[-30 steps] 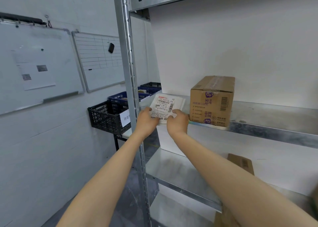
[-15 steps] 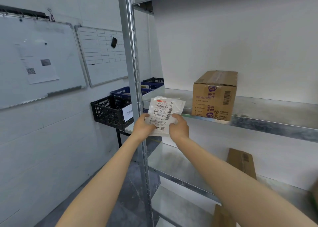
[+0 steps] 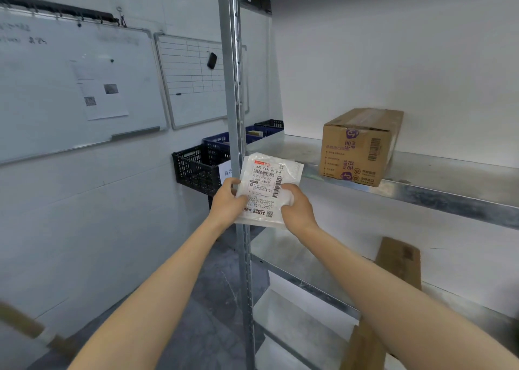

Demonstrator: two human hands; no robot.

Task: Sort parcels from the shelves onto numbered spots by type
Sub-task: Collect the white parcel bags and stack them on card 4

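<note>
White, flat plastic mailer [image 3: 270,187] stands upright, long axis vertical, gripped by left hand [image 3: 227,201] and right hand [image 3: 295,207] at its lower sides, just before the metal shelf [image 3: 421,198].

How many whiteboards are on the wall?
2. The big whiteboard hangs on the left with a paper stuck on it. The smaller whiteboard, ruled with a grid, hangs just right of it, its right edge hidden behind the shelf post. More may hang out of view.
</note>
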